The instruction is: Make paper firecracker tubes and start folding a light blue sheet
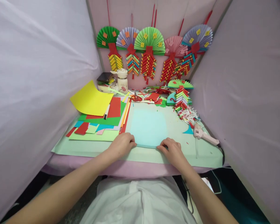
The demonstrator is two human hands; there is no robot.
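Observation:
A light blue sheet of paper (pixel 149 124) lies flat on the pale green table cover, with a narrow folded strip along its near edge. At the left end of that fold, my left hand (pixel 124 143) pinches the paper between thumb and fingers. My right hand (pixel 171 149) pinches the same edge near its right end. Just left of the sheet, thin red and orange paper strips (pixel 125 116) lie close to my left hand.
Coloured paper (pixel 92 99) is stacked on the left. Red-handled scissors (pixel 136 98), a white bottle (pixel 122 81) and paper scraps sit at the back. A hot glue gun (pixel 204 136) with a cord lies right. Paper fan decorations (pixel 149 40) hang behind; cloth walls flank both sides.

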